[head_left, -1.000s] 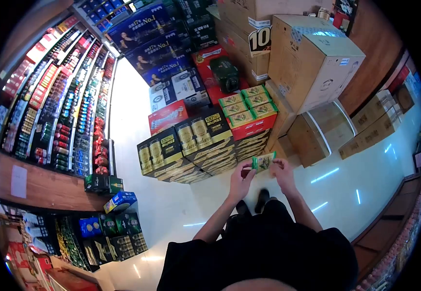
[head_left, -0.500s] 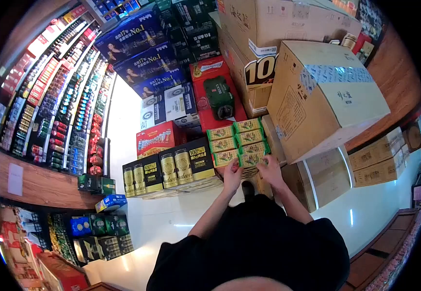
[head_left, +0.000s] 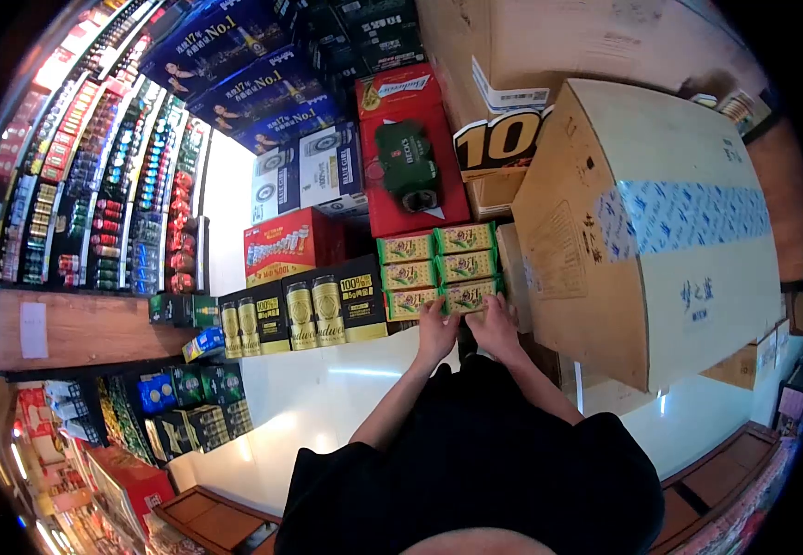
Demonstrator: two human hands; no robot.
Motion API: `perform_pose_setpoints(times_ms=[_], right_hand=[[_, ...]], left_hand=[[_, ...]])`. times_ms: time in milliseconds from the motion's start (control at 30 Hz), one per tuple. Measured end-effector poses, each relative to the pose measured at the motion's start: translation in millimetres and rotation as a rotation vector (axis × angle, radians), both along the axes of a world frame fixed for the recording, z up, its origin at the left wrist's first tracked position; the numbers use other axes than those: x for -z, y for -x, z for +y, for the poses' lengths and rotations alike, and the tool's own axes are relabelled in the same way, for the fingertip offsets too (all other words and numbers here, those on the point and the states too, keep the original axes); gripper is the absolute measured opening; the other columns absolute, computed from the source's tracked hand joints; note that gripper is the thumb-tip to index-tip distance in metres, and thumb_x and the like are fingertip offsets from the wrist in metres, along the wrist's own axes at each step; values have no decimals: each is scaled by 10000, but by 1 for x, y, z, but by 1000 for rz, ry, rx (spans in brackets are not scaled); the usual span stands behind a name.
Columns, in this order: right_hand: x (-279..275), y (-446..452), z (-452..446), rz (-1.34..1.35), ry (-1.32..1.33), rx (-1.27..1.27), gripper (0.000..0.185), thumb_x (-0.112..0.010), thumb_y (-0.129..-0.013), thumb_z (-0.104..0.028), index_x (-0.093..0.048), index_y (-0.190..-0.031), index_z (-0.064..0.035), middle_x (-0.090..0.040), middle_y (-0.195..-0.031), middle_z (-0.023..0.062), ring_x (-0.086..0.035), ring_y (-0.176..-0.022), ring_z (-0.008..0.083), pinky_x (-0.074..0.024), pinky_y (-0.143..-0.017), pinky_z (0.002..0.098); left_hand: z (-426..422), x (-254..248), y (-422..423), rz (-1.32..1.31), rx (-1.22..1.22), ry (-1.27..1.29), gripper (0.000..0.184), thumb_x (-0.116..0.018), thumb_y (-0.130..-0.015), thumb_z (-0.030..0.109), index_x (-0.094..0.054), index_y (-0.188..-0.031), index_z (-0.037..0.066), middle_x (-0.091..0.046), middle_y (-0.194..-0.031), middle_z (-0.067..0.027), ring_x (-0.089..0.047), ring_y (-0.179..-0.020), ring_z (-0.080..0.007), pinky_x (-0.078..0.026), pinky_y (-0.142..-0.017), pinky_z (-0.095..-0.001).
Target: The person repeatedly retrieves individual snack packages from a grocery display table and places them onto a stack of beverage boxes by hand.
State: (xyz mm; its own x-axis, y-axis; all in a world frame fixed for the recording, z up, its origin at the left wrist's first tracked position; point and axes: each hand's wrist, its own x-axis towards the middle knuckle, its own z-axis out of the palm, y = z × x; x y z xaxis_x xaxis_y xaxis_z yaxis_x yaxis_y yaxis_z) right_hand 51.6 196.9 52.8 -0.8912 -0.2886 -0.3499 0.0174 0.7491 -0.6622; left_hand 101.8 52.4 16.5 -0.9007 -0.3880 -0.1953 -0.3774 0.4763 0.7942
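Shop floor [head_left: 304, 384], stacked blue cartons [head_left: 263, 83] beyond. Front-right green-yellow pack [head_left: 469, 294] lies among five matching packs [head_left: 408, 275]. My left hand [head_left: 435, 337] and right hand [head_left: 497, 329], fingers half curled, at pack's near corners; grip firmness: cannot tell. Square edges using even pressure. Long axis left-right, printed face up.

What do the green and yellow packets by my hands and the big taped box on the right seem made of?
The packets are probably smooth printed plastic film, from their thin green edges; coated paper is possible. The box looks like matte cardboard: tan faces, straight folds, patterned tape.
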Motion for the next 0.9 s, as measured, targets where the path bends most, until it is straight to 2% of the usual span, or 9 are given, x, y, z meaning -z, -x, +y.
perform_pose_setpoints(times_ms=[67,167,333,400,433,533,567,700,900], right_hand=[[5,1,1,0,53,-3,642,-645,-826,-334,-396,-1323,-12,-328,-1434,295,-263,-1365,431,-169,-1130,504],[15,-3,0,73,97,-3,654,-660,-823,-306,-371,-1303,32,-274,-1427,359,-258,-1354,464,-217,-1100,526],[16,-11,-2,173,189,-30,659,-669,-822,-250,-342,-1316,37,-256,-1435,356,-247,-1361,452,-224,-1110,501],[12,-20,-5,215,171,-111,648,-665,-825,-248,-347,-1311,40,-245,-1443,350,-233,-1366,453,-237,-1103,495],[7,-26,-14,236,167,-112,601,-663,-823,-252,-401,-1285,29,-354,-1402,311,-334,-1321,431,-312,-1062,470],[-32,-53,-36,-28,169,-295,550,-673,-826,-257,-458,-1259,8,-487,-1325,260,-454,-1259,377,-372,-1037,418],[-15,-70,-42,98,191,-357,508,-670,-826,-262,-511,-1227,7,-583,-1214,228,-566,-1133,358,-444,-957,415],[-15,-152,-82,-40,145,-678,468,-661,-820,-315,-565,-1161,-8,-643,-1071,226,-596,-1037,396,-470,-890,441],[-2,-333,-142,-50,113,-1390,498,-645,-834,-340,-561,-1185,3,-621,-1122,232,-605,-1021,378,-481,-885,430]], left_hand=[[4,2,-1,-2,-22,-95,545,-653,-854,158,-467,-1319,-56,-467,-1241,-253,-610,-970,-263,-534,-789,-337],[6,-18,-3,9,-10,-181,541,-639,-867,130,-441,-1340,-42,-445,-1272,-243,-605,-991,-261,-540,-798,-328],[0,-29,-28,152,-47,-303,494,-636,-877,124,-465,-1320,-14,-427,-1342,-181,-590,-1052,-255,-530,-835,-337],[-5,-38,-51,146,-70,-277,437,-622,-881,106,-498,-1283,-10,-495,-1272,-173,-590,-1060,-257,-524,-836,-340],[-9,-37,-64,120,-90,-289,411,-614,-879,96,-514,-1263,-9,-516,-1233,-179,-596,-1047,-265,-526,-827,-340],[-22,-28,-122,121,-209,-298,357,-617,-881,113,-547,-1207,-16,-568,-1169,-174,-617,-1004,-269,-529,-814,-352],[-25,-29,-147,126,-244,-307,360,-624,-885,133,-548,-1202,-20,-576,-1178,-168,-621,-1003,-260,-528,-818,-350],[-33,-23,-266,108,-385,-276,334,-620,-899,187,-580,-1168,-8,-631,-1111,-155,-641,-959,-245,-523,-821,-352],[-11,-12,-473,56,-794,-269,307,-611,-892,199,-608,-1124,-3,-667,-1039,-156,-646,-916,-258,-519,-806,-357]])
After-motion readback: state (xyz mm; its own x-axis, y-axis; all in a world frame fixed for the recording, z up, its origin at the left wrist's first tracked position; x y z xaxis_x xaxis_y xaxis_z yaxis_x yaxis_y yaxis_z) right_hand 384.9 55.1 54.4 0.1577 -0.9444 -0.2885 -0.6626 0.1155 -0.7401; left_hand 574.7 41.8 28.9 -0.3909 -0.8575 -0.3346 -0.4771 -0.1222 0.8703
